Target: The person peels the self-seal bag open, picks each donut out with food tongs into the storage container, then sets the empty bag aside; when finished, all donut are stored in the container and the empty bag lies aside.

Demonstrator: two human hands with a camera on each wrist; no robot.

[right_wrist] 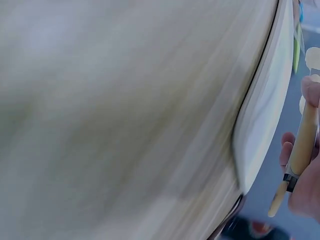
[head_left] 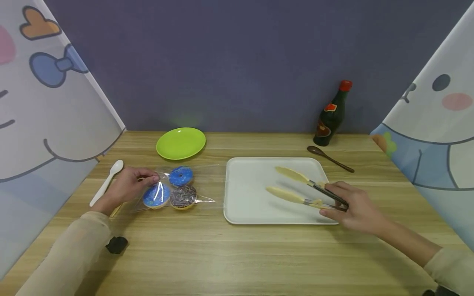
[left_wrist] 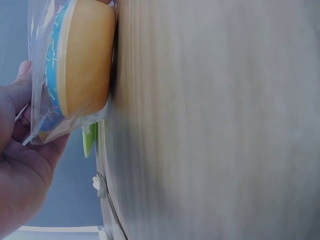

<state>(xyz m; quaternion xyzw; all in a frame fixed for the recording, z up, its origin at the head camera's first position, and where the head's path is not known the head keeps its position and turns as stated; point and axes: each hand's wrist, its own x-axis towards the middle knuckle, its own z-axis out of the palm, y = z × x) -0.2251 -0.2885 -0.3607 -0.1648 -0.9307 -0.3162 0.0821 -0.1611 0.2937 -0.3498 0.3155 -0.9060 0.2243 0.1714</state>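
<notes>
My left hand (head_left: 127, 185) pinches the left edge of a clear plastic bag (head_left: 205, 200) between thumb and fingers. Inside the bag are two blue-iced doughnuts (head_left: 156, 195) and a chocolate one (head_left: 183, 198) with sprinkles. In the left wrist view, a blue-iced doughnut (left_wrist: 86, 57) shows side-on through the plastic, beside my thumb. My right hand (head_left: 357, 210) grips a pair of tongs (head_left: 289, 195) with pale yellow tips and dark arms. The tips are spread apart over the white tray (head_left: 242, 205), pointing left, with nothing between them.
A green plate (head_left: 180, 143) lies behind the bag, and a white spoon (head_left: 107, 183) by my left wrist. Behind the tray, a dark bottle (head_left: 329, 117) with a red cap stands near a brown spoon (head_left: 329, 158). Printed cartoon panels flank the wooden table (head_left: 207, 255).
</notes>
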